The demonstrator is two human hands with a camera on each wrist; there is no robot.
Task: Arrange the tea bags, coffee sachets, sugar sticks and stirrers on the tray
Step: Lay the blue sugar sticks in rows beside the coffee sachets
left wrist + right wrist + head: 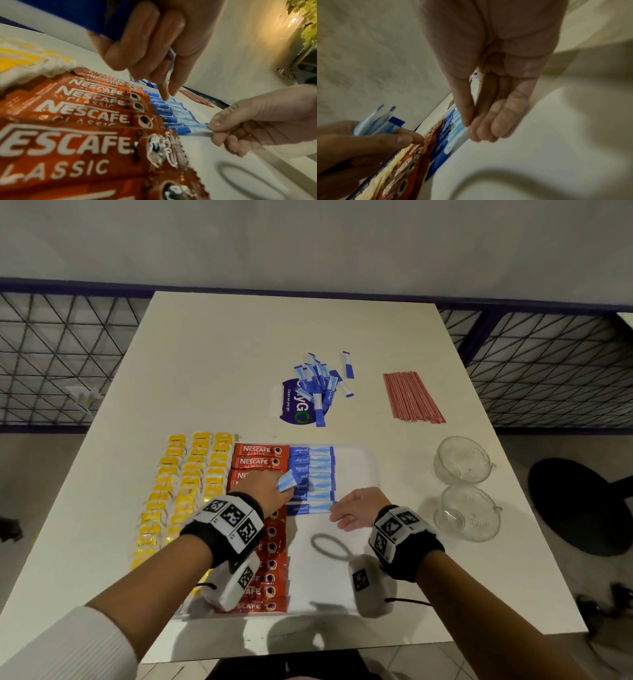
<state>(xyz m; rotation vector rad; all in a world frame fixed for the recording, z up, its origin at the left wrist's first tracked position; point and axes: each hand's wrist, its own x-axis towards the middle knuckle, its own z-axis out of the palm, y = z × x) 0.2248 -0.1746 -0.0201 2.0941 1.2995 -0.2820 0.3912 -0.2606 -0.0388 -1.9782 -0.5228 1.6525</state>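
On the white tray [356,460], yellow tea bags [181,491] fill the left, red Nescafe coffee sachets [260,457] form a middle column, and blue sugar sticks [315,470] lie in a row beside them. My left hand [286,486] hovers over the sachets and grips a small bundle of sugar sticks [375,125]. My right hand [337,508] pinches the right end of the nearest stick in the row [193,128] between thumb and fingers. More sugar sticks [320,385] lie in a loose pile on the table beyond the tray, and red stirrers [412,398] lie at the far right.
Two glass cups [462,460] [467,513] stand right of the tray. A purple sticker [294,405] lies under the loose pile. The tray's handle slot [330,546] is below my right hand. A black stool base [575,508] stands past the table's right edge.
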